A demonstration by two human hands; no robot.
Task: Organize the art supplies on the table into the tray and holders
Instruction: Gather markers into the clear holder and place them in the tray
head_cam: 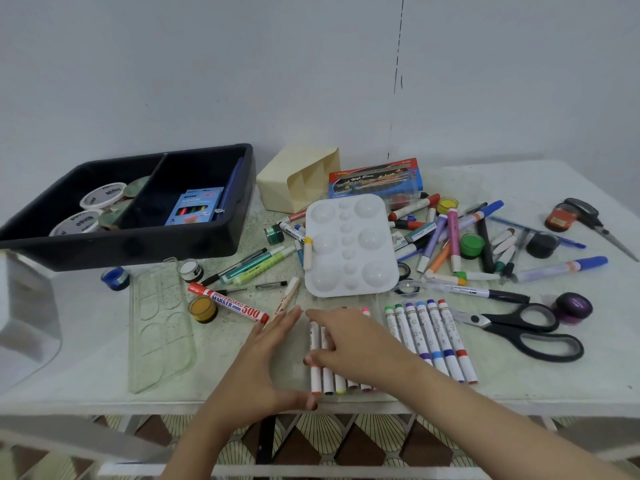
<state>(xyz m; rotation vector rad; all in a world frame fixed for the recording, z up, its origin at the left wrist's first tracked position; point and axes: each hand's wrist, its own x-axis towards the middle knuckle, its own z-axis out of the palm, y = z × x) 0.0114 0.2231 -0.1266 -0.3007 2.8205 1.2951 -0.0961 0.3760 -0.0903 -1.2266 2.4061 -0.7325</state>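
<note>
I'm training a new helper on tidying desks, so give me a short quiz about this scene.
1. True or false: the holder lies on its side.
2. Which tray compartment holds the neon box? A) left B) right C) neither
3. What does the right hand rest on?
Key: 1 true; 2 B; 3 a row of markers.

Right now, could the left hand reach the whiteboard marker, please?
Probably yes: the left hand lies open right beside the whiteboard marker, fingers near its end, nothing between them.
</note>
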